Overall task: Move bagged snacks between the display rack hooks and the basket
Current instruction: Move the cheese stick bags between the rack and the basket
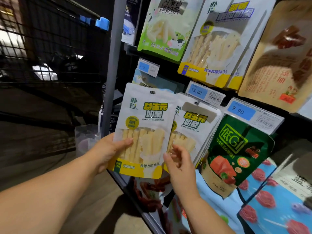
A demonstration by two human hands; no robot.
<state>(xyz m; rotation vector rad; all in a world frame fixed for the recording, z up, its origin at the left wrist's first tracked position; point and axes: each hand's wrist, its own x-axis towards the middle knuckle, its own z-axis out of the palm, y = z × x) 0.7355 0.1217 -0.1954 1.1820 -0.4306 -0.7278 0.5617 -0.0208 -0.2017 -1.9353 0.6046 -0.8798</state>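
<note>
My left hand (108,149) grips a white and yellow snack bag (146,129) of pale milk sticks by its lower left edge, thumb across the front. The bag is upright in front of the display rack, its hang hole at the top. Just behind and to its right, several matching bags (194,125) hang on a rack hook. My right hand (180,164) hovers at the held bag's lower right corner with its fingers loosely spread; whether it touches the bag is unclear. No basket is visible.
The rack's grey upright post (113,65) stands left of the bags. Price tags (204,93) stick out on the hooks. A green pouch (236,149) hangs to the right, other snack bags above and below. A dark wire-mesh shelf (50,48) fills the left.
</note>
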